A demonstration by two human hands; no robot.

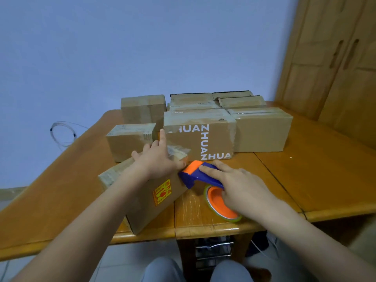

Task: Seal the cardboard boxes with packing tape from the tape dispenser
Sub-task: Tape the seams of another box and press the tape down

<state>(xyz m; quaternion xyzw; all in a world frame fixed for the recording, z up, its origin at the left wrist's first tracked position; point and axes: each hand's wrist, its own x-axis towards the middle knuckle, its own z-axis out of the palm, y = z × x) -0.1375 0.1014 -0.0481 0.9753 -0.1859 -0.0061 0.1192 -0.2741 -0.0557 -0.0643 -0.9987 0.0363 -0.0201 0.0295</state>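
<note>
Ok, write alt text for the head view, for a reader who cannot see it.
A person's left hand presses flat on a cardboard box at the near edge of a wooden table, while the right hand grips a blue and orange tape dispenser at the box's end. More boxes stand behind.

We are finding the near box (142, 192) lying at an angle on the table (305, 169), close to its front edge. The left hand (156, 159) is resting on top of its far end; the tape dispenser (205, 184) is sitting just right of it, under the right hand (240, 186). Behind them the lettered box (200, 134) is standing, with more boxes left, right and behind it. A cupboard (335, 58) is standing right of the table.
</note>
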